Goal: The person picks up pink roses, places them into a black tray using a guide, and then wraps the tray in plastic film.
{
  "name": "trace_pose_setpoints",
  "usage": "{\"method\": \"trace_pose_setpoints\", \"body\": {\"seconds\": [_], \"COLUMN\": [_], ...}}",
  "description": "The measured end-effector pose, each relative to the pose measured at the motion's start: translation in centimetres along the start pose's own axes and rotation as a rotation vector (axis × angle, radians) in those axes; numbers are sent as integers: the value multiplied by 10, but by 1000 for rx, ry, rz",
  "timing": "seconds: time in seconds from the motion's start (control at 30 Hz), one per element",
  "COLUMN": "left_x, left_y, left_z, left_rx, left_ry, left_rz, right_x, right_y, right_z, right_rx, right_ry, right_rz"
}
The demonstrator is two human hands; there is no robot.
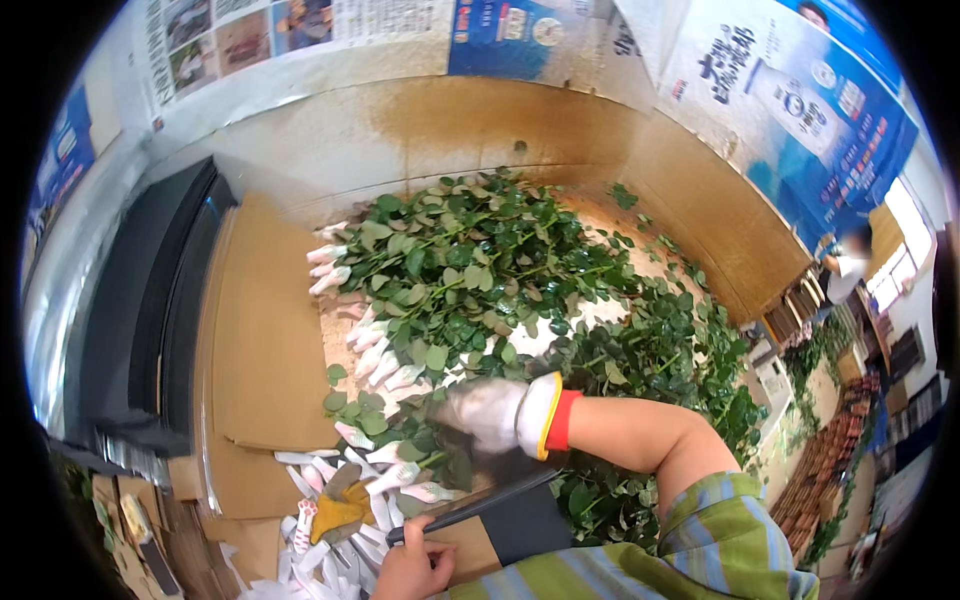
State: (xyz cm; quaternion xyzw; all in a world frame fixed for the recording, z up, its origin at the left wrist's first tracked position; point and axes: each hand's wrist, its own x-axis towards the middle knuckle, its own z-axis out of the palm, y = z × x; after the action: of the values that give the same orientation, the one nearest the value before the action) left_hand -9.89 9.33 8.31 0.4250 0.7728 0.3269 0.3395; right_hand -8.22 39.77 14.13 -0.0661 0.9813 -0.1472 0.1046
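My right hand, in a white work glove with a yellow-and-red cuff, is motion-blurred over leafy stems on the near side of the bench; its fingers and any hold are unclear. My bare left hand is at the lower edge of the view, its fingers curled over the edge of a black board with a brown patch. Leafy cut flowers, apparently roses, lie in a pile with their heads in white-pink netting sleeves pointing left. More sleeved heads lie just beyond my left hand.
Brown cardboard sheets and upright black boards stand at left. White strips, a yellow-grey glove and a paw-patterned item lie lower left. A stained panel borders the bench. Another person is at far right.
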Motion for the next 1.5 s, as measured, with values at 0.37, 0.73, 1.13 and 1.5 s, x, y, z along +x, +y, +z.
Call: {"method": "trace_pose_setpoints", "body": {"seconds": [0.37,0.73,1.13,1.5], "left_x": [-5,-8,-11,-25], "left_y": [1,7,3,-10], "left_z": [15,10,14,20], "left_rx": [-64,-35,-47,-90], "left_ry": [1,13,-29,-62], "left_rz": [-39,-72,-112,-183], "right_x": [111,56,179,214], "right_y": [153,101,128,136], "right_z": [-16,-62,-59,-46], "right_rx": [-251,-324,-79,-106], "right_ry": [155,463,565,208], "right_rz": [401,216,122,532]}}
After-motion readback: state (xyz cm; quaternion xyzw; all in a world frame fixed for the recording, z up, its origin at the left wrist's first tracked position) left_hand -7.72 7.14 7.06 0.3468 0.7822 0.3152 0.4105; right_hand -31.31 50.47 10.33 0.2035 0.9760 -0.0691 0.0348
